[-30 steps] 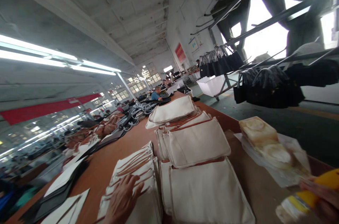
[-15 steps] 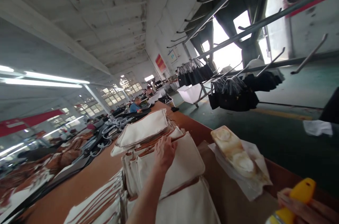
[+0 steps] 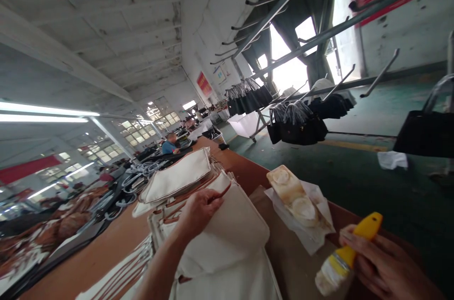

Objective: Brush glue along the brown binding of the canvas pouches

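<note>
My left hand (image 3: 200,210) is closed on the brown-trimmed edge of a cream bag piece (image 3: 237,224), thumb and fingers pinched together near its top. That piece lies on a row of similar overlapping cream pieces. At the lower right my right hand (image 3: 376,255) grips a paintbrush (image 3: 349,252) by its yellow handle. Its bristles point down and left and look coated with something whitish. Between the two hands lies a tray with two round wells (image 3: 292,191), smeared with pale, yellowish stuff, on a crumpled white sheet (image 3: 319,236).
More cream pieces (image 3: 180,172) are stacked beyond my left hand on the brown table (image 3: 232,151). Grey handles and dark straps (image 3: 138,179) lie along the left. Black bags (image 3: 300,132) hang from a metal rack on the right. A person in blue (image 3: 170,144) sits farther back.
My left hand has gone from lying on the cream pieces to pinching one piece's edge, lifting it slightly. My right hand has come further into view with the paintbrush. The view has shifted right.
</note>
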`<move>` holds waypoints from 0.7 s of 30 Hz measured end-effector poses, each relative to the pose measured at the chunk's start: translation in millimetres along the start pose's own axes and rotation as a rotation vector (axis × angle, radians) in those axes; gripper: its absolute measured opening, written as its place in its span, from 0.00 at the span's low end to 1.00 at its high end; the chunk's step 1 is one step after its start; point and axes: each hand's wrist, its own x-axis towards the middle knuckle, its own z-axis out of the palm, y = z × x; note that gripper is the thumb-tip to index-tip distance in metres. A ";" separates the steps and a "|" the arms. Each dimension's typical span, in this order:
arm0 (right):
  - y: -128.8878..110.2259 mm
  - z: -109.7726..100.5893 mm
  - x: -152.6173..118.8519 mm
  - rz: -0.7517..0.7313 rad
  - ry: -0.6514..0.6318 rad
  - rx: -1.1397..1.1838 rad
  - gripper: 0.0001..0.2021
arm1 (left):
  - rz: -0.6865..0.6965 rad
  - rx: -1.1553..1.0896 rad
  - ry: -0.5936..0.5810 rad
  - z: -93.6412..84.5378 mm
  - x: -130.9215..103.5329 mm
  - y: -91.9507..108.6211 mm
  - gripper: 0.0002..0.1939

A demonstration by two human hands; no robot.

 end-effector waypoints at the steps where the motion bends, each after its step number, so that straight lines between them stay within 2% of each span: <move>1: -9.6 4.3 -1.9 0.037 -0.010 0.061 0.16 | 0.014 -0.053 -0.003 -11.6 -11.5 5.2 0.16; 4: -38.0 15.9 -8.0 0.082 -0.062 0.210 0.16 | -0.006 -0.165 -0.049 -35.4 -51.4 21.3 0.15; 6: -51.8 22.4 -13.0 0.064 -0.097 0.244 0.16 | -0.054 -0.185 -0.120 -35.7 -79.5 32.3 0.14; 7: -55.7 25.1 -15.7 0.058 -0.111 0.255 0.16 | -0.079 -0.204 -0.162 -30.2 -92.6 37.5 0.13; 9: -56.5 29.5 -21.4 0.062 -0.141 0.265 0.15 | -0.121 -0.272 -0.264 -8.8 -115.1 45.7 0.12; 12: -42.3 33.2 -28.9 0.070 -0.188 0.250 0.15 | -0.180 -0.379 -0.403 38.9 -137.0 48.5 0.13; 14: -29.2 34.7 -32.5 0.071 -0.221 0.215 0.16 | -0.200 -0.468 -0.425 70.5 -145.4 43.9 0.13; 16: -19.1 36.7 -35.2 0.076 -0.244 0.166 0.19 | -0.197 -0.578 -0.403 95.0 -151.1 37.4 0.14; 18: -14.0 40.3 -37.1 0.076 -0.257 0.118 0.19 | -0.180 -0.673 -0.386 109.8 -155.2 33.0 0.14; 21: -11.4 49.6 -38.8 0.058 -0.280 0.054 0.17 | -0.163 -0.768 -0.397 119.3 -159.3 32.1 0.14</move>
